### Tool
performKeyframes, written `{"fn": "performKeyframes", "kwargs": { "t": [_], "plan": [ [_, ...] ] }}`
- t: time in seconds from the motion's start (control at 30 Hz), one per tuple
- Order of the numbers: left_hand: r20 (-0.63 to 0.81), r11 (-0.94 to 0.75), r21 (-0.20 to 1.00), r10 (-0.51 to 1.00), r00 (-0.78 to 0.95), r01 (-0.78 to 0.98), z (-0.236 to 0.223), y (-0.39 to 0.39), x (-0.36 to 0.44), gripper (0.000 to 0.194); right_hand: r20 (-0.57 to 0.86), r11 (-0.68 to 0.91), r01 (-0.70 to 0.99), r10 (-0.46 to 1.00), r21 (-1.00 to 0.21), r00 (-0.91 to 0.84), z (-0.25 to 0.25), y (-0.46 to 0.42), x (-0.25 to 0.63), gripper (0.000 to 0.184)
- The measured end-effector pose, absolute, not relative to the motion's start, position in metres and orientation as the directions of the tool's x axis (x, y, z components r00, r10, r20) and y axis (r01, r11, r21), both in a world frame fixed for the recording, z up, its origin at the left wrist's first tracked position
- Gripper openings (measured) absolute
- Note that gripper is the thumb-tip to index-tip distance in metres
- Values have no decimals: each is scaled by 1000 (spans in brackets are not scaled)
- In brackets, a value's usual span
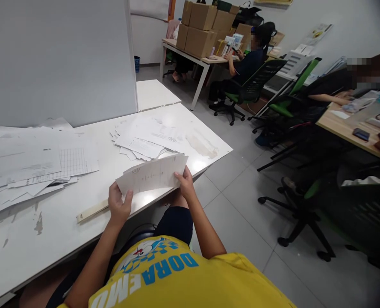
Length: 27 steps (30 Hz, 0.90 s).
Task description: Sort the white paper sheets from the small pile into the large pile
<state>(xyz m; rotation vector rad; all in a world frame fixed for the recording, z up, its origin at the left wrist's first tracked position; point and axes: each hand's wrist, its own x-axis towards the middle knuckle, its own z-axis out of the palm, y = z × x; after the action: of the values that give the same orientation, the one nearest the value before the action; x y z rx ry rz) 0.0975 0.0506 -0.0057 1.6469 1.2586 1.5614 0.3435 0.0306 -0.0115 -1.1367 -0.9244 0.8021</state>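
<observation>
A small bundle of white printed paper sheets (153, 175) stands tilted up between my two hands, near the front edge of the white table (58, 226). My left hand (119, 202) grips the sheets at their left end, thumb in front and fingers behind. At the right end my right hand (185, 182) pinches them with the thumb on the printed face. Just left of my left hand lies a long cream-coloured strip (92, 211), its far end hidden by the hand. Behind the held sheets, loose papers (145, 139) are spread in a heap.
A bigger pile of papers (26, 158) covers the table's left side, below a grey partition (58, 55). Cardboard boxes (199, 38) are stacked on a desk behind. One person (252, 64) sits there; another person's arm (329, 99) rests on the right-hand desk. Office chairs (305, 214) stand to the right.
</observation>
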Motion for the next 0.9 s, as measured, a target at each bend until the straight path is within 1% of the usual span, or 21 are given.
{"fn": "performKeyframes", "kwargs": {
  "t": [0.03, 0.1, 0.17, 0.23, 0.3, 0.33, 0.4, 0.47, 0.53, 0.63, 0.7, 0.77, 0.83, 0.9],
  "plan": [
    [505, -463, 851, 851, -145, 246, -9, 51, 97, 52, 178, 227, -75, 895, -971, 409, -14, 31, 343, 40],
    [568, -510, 815, 798, -201, 276, -12, 49, 98, 48, 171, 223, -73, 887, -972, 428, -15, 33, 342, 35],
    [616, -534, 777, 755, -226, 333, -12, 47, 99, 44, 206, 255, -49, 869, -966, 450, -9, 35, 344, 30],
    [652, -561, 745, 726, -217, 361, -11, 45, 100, 43, 273, 305, -6, 862, -952, 428, -1, 38, 346, 27],
    [645, -560, 745, 742, -180, 361, -10, 45, 102, 47, 319, 322, 56, 877, -945, 360, 4, 41, 347, 27],
    [619, -537, 759, 771, -152, 368, -9, 46, 102, 51, 317, 300, 103, 892, -948, 324, 4, 42, 347, 27],
    [533, -455, 795, 840, -103, 401, -7, 46, 103, 56, 269, 208, 223, 918, -952, 291, 2, 42, 344, 27],
    [456, -378, 821, 886, -91, 427, -7, 46, 103, 56, 224, 132, 286, 921, -949, 320, -3, 41, 340, 26],
    [439, -357, 832, 892, -111, 425, -9, 45, 103, 56, 220, 135, 246, 905, -960, 365, -8, 41, 336, 24],
    [514, -434, 802, 851, -106, 410, -14, 40, 101, 53, 230, 185, 148, 890, -972, 393, -13, 40, 332, 19],
    [605, -552, 737, 796, -17, 389, -15, 38, 99, 43, 234, 204, 117, 882, -972, 409, -16, 39, 330, 19],
    [657, -655, 670, 742, 131, 351, -10, 38, 97, 29, 235, 220, 86, 863, -972, 447, -18, 38, 327, 19],
    [622, -678, 655, 734, 272, 333, -1, 39, 97, 22, 224, 224, 61, 841, -973, 492, -20, 37, 326, 18],
    [510, -618, 700, 784, 355, 358, 9, 40, 99, 23, 212, 215, 53, 838, -975, 502, -20, 39, 326, 21]
  ]
}}
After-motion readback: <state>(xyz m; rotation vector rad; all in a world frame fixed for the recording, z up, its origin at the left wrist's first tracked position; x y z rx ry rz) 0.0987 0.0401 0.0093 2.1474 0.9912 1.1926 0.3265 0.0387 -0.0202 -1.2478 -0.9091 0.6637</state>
